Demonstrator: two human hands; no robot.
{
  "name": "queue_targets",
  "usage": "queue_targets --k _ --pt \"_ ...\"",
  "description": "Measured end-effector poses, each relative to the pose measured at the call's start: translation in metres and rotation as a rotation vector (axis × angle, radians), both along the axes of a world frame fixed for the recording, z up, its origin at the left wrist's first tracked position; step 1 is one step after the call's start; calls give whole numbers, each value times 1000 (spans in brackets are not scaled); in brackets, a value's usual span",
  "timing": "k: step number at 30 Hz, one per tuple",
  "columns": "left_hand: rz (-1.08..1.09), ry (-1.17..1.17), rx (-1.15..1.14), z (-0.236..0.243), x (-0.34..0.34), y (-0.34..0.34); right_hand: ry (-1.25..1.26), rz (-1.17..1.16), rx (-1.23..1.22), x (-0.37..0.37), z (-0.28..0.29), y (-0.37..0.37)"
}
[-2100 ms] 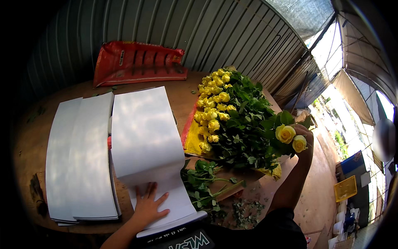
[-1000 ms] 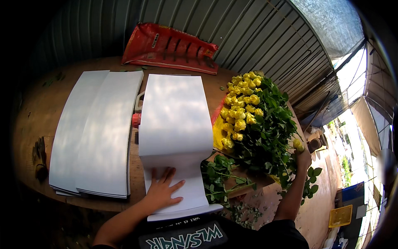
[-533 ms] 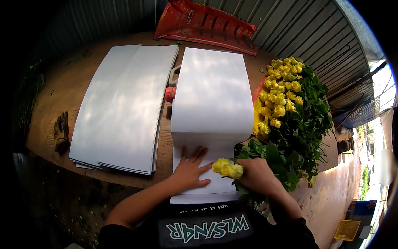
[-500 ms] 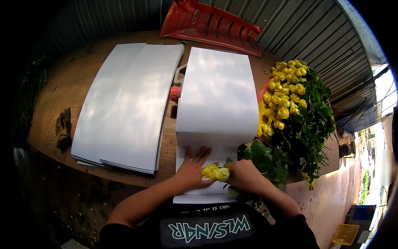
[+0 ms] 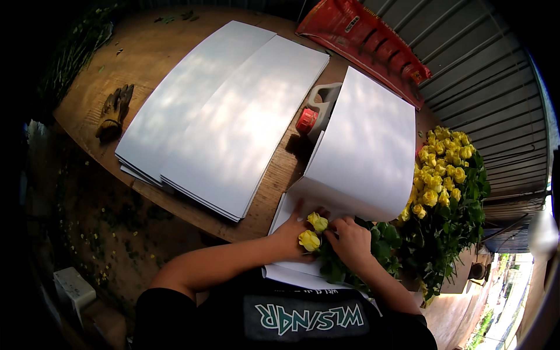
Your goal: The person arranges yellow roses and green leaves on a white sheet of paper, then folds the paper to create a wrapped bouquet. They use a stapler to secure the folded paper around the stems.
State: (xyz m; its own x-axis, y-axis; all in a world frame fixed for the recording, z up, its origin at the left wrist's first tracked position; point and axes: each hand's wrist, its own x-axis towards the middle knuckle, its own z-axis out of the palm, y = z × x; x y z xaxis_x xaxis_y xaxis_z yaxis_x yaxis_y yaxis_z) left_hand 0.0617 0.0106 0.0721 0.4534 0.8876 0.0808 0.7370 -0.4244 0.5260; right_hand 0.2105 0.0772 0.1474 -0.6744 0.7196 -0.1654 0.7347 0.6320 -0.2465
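Observation:
Two yellow roses (image 5: pixel 309 240) lie with their heads side by side over a white sheet (image 5: pixel 367 140) in front of me. The sheet's far part is bent up and stands over the near part. My right hand (image 5: pixel 352 240) is closed at the roses' right side, fingers pinched on their stems and leaves. Against the near part of the sheet, just left of the flower heads, lies my left hand (image 5: pixel 287 236). Its fingers are apart and reach behind the blooms, which partly hide them.
A stack of white sheets (image 5: pixel 227 116) lies left on the wooden table (image 5: pixel 137 64), beside a work glove (image 5: pixel 114 114). A jug with a red cap (image 5: pixel 307 121) stands behind the bent sheet. Many yellow roses (image 5: pixel 440 169) are piled right. A red bag (image 5: pixel 364 44) lies at the back.
My view has turned, so the table's things sit tilted. Two rose heads now show apart where one yellow clump showed before. My right hand's fingertips have come close to my left hand.

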Motion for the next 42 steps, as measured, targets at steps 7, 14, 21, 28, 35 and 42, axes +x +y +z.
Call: queue_targets --k 7,14,21,28,35,42 --pt "6 55 84 -10 1 0 -74 103 -158 10 5 -4" --pt "24 113 61 -6 5 1 -126 238 -124 8 3 -18" --pt "-56 -162 -8 -14 -8 6 -93 425 -177 11 15 -19" --pt "-95 -563 -602 13 -37 28 -91 503 -335 3 -9 -24" --pt "-147 -424 -506 28 -38 15 52 541 -181 10 -24 -29" --pt "-136 -84 -231 49 -23 -6 64 542 -157 14 -27 -24"
